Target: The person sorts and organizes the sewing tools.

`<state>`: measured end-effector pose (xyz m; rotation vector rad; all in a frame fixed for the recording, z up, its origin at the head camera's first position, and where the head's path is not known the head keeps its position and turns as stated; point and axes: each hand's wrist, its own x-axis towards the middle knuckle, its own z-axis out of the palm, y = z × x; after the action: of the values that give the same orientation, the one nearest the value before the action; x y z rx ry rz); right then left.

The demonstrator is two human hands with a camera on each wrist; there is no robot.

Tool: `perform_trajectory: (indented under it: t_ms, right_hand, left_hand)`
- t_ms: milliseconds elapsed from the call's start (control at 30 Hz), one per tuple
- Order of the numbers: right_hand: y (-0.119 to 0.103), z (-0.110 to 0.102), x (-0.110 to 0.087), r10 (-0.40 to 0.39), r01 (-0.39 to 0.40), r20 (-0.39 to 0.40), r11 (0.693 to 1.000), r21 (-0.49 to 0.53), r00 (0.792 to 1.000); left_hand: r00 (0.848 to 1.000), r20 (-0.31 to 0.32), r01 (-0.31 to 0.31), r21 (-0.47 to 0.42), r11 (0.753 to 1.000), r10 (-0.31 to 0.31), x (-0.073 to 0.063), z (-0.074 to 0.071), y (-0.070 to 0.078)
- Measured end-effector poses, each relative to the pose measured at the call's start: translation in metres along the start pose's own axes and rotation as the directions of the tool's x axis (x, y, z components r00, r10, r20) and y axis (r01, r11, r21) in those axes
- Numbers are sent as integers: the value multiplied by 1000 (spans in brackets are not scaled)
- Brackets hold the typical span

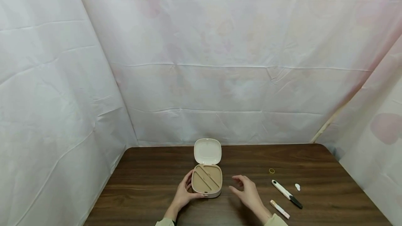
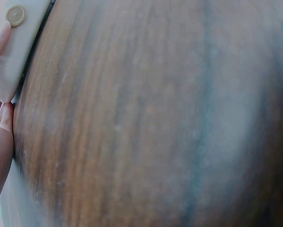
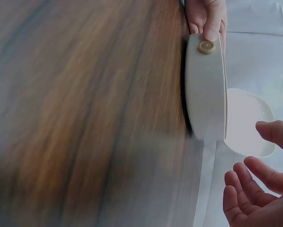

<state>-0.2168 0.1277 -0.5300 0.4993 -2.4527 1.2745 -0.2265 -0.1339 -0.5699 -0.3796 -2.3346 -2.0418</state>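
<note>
A cream-white box (image 1: 214, 194) stands on the table with its white lid (image 1: 207, 151) raised at the back. Inside lies a beige tray (image 1: 216, 173) crossed by two diagonal bars. A round tan button (image 3: 207, 47) sits on the box's front wall. My left hand (image 1: 183, 193) grips the box's front left corner, thumb along the front at the button, fingers round the left side. To the right of the box and apart from it, my right hand (image 1: 248, 193) hovers with relaxed, slightly bent fingers and holds nothing.
On the right of the dark wood table (image 1: 150, 177) lie a small yellow ring (image 1: 271, 171), a slim white tool with a black end (image 1: 286, 194), a small white piece (image 1: 297, 187) and a short white-and-pink stick (image 1: 279, 209). White cloth (image 1: 201, 90) hangs behind and at both sides.
</note>
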Motion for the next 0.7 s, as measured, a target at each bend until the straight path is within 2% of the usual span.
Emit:
perform_trajectory:
  t_ms: [67,300,700]
  right_hand:
    - [3,-4,-4,-16,16,-18,1000,-5,1000]
    - [14,-21,-14,112,-112,-10,992,-61,994]
    - [32,-53,-30,206,-204,8,970,-129,978]
  left_hand:
    - [1000,-1,0,-3,1000,0,0,0,0]
    - [1000,-5,-11,-9,1000,10,0,-1,-1]
    - [1000,-9,-8,-5,1000,8,-1,-3,1]
